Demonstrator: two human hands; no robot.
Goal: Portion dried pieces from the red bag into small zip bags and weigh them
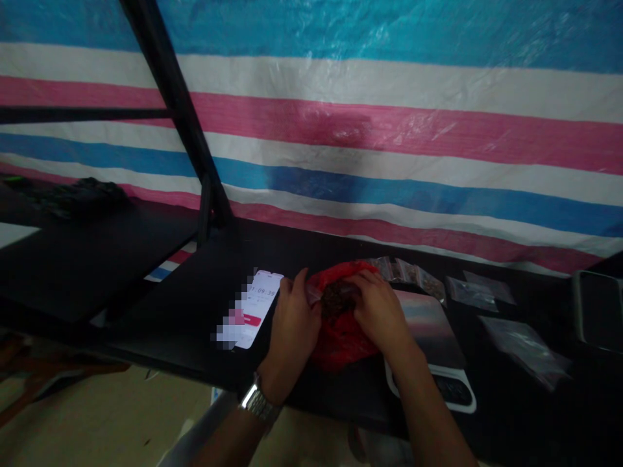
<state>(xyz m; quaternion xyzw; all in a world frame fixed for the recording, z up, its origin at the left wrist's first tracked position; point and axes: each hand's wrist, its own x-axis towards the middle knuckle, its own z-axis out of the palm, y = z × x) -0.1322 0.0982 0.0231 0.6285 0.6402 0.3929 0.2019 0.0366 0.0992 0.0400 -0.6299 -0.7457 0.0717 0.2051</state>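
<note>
A red plastic bag (343, 340) lies on the black table (185, 305), its mouth showing a dark brown clump of contents (335, 297). My left hand (294, 321), with a metal watch on the wrist, rests against the bag's left side and holds its edge. My right hand (379, 311) reaches into the bag's opening from the right, fingers on the brown contents. A phone (253, 310) with a lit timer screen lies just left of my left hand.
A digital scale (433, 340) with a shiny platform sits right of the bag. Small clear plastic bags (479, 288) lie behind and to the right. A dark tray (598, 308) stands at far right. A black frame post (180, 110) rises before the striped tarp.
</note>
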